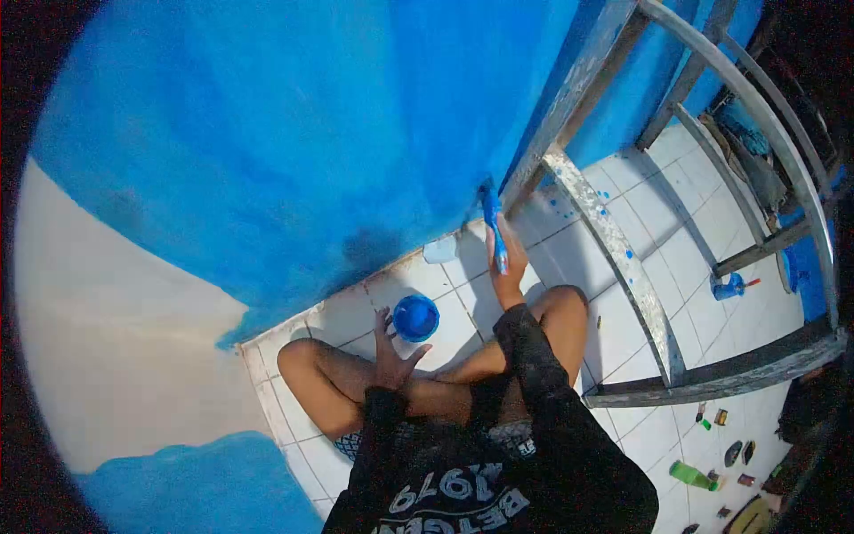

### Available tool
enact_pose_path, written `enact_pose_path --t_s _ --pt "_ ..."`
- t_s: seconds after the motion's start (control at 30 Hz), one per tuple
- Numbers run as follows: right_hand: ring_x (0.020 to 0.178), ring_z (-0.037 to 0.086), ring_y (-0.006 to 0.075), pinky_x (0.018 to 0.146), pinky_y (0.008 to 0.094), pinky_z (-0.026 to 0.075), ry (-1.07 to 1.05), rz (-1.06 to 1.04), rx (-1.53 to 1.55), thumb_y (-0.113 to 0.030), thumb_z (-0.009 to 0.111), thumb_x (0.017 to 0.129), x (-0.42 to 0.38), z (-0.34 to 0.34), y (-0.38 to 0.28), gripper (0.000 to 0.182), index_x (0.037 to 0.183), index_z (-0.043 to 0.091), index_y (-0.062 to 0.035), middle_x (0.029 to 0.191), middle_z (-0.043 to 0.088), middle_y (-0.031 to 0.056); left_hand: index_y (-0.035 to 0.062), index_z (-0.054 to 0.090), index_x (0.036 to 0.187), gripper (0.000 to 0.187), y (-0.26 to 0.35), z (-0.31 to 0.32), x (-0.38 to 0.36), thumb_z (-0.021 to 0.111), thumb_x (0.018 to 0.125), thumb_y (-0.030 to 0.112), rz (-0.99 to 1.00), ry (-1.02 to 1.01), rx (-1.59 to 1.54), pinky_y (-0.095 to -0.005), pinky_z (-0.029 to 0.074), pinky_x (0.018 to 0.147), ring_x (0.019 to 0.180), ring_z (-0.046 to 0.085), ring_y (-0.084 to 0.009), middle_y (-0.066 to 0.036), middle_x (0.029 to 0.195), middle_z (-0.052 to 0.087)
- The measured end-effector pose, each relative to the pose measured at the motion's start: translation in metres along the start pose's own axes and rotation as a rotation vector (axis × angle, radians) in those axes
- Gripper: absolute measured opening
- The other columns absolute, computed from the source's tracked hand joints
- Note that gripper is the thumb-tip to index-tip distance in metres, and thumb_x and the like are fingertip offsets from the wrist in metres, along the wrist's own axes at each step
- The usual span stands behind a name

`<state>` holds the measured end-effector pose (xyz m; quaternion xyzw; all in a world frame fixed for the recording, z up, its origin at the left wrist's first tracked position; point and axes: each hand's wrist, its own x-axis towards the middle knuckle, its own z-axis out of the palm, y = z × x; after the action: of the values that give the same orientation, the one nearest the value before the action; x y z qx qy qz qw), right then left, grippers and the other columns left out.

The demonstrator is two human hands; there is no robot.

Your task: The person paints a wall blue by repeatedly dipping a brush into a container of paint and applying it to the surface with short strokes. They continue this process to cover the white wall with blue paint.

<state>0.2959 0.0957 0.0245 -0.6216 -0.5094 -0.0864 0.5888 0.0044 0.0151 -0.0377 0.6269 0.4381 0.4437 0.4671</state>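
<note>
My right hand (pixel 510 263) is wrapped round the handle of a paintbrush (pixel 493 218) smeared with blue paint. Its dark bristles point up at the foot of the blue-painted wall (pixel 356 133), close beside a ladder leg. My left hand (pixel 391 353) has its fingers spread and curved about the near left side of a small tub of blue paint (pixel 415 318). That tub stands on the white tiled floor (pixel 365 303) in front of my crossed legs.
A wooden ladder (pixel 614 240) stands to the right, its frame curving over the floor. Beyond it are a blue-stained cup with a brush (pixel 729 286) and paint drips on the tiles. A green bottle (pixel 692 475) and several small items lie at lower right. Unpainted wall (pixel 124 338) shows left.
</note>
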Motion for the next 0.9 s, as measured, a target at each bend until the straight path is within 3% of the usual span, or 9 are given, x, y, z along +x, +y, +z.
enact_pose_path --t_s 0.07,0.17,0.3,0.43,0.53,0.6,0.67,0.73,0.9 --pt "0.087 0.069 0.0304 0.073 0.0365 0.053 -0.027 -0.103 0.053 -0.004 0.067 0.087 -0.019 0.020 0.014 0.036 0.123 0.061 -0.0034 0.103 0.068 0.0187 0.0017 0.016 0.148 0.118 0.017 0.002 0.003 0.091 0.062 0.034 -0.110 -0.032 0.041 -0.0474 0.038 0.107 0.131 0.040 -0.0356 -0.022 0.147 0.030" --pt "0.085 0.066 0.0365 0.071 0.0386 0.053 -0.353 -0.046 0.038 -0.002 0.065 0.086 -0.047 0.026 0.000 0.053 0.136 0.051 -0.0111 0.104 0.067 0.0178 0.0012 0.017 0.147 0.118 0.001 0.003 0.003 0.091 0.061 0.035 -0.056 -0.006 0.018 -0.0466 0.040 0.106 0.131 0.040 -0.0350 -0.022 0.146 0.031" --pt "0.094 0.067 0.0352 0.082 0.0360 0.052 -0.558 -0.135 0.249 -0.007 0.067 0.087 -0.047 0.019 -0.018 0.047 0.133 0.054 -0.0062 0.109 0.067 0.0191 0.0014 0.018 0.147 0.118 -0.006 0.005 0.006 0.091 0.061 0.035 -0.045 -0.008 0.068 -0.0467 0.041 0.105 0.131 0.040 -0.0357 -0.022 0.146 0.031" --pt "0.099 0.068 0.0256 0.086 0.0336 0.051 -0.525 0.154 0.384 -0.012 0.069 0.089 -0.044 0.003 -0.032 0.031 0.117 0.065 -0.0007 0.110 0.069 0.0175 0.0016 0.019 0.147 0.117 -0.008 0.002 0.008 0.091 0.061 0.036 -0.023 -0.027 0.155 -0.0468 0.041 0.105 0.132 0.040 -0.0364 -0.022 0.147 0.031" --pt "0.098 0.067 0.0306 0.087 0.0373 0.050 -0.314 0.359 0.313 -0.020 0.066 0.091 -0.035 -0.008 -0.025 0.034 0.120 0.063 -0.0021 0.110 0.068 0.0196 0.0018 0.019 0.147 0.117 0.011 0.003 0.010 0.092 0.061 0.035 -0.132 -0.001 0.134 -0.0474 0.041 0.105 0.131 0.040 -0.0375 -0.022 0.148 0.030" --pt "0.091 0.068 0.0277 0.080 0.0360 0.052 -0.219 0.335 0.231 -0.015 0.067 0.090 -0.028 0.003 -0.012 0.033 0.120 0.064 -0.0023 0.102 0.069 0.0173 0.0018 0.020 0.147 0.118 0.003 0.006 0.011 0.092 0.059 0.033 0.018 0.029 0.192 -0.0469 0.041 0.105 0.131 0.041 -0.0369 -0.022 0.146 0.033" --pt "0.083 0.069 0.0249 0.073 0.0347 0.053 -0.125 0.309 0.148 -0.010 0.068 0.089 -0.033 0.011 -0.001 0.032 0.119 0.064 -0.0024 0.095 0.070 0.0150 0.0013 0.020 0.147 0.118 -0.020 0.007 0.011 0.093 0.059 0.032 -0.012 0.018 0.131 -0.0460 0.041 0.105 0.131 0.042 -0.0360 -0.022 0.145 0.035" --pt "0.078 0.068 0.0296 0.070 0.0368 0.053 -0.208 0.085 0.014 -0.012 0.068 0.089 -0.044 0.029 -0.008 0.035 0.122 0.062 -0.0047 0.091 0.068 0.0153 0.0008 0.020 0.146 0.118 -0.022 0.008 0.015 0.093 0.058 0.031 -0.034 -0.001 0.082 -0.0451 0.041 0.105 0.131 0.042 -0.0351 -0.022 0.144 0.037" --pt "0.083 0.066 0.0345 0.071 0.0390 0.052 -0.464 -0.083 0.278 -0.018 0.067 0.090 -0.058 0.039 -0.039 0.038 0.127 0.060 -0.0098 0.095 0.067 0.0167 -0.0002 0.021 0.146 0.115 -0.008 0.008 0.026 0.092 0.060 0.027 0.072 -0.033 0.206 -0.0436 0.041 0.105 0.128 0.047 -0.0341 -0.022 0.140 0.043"
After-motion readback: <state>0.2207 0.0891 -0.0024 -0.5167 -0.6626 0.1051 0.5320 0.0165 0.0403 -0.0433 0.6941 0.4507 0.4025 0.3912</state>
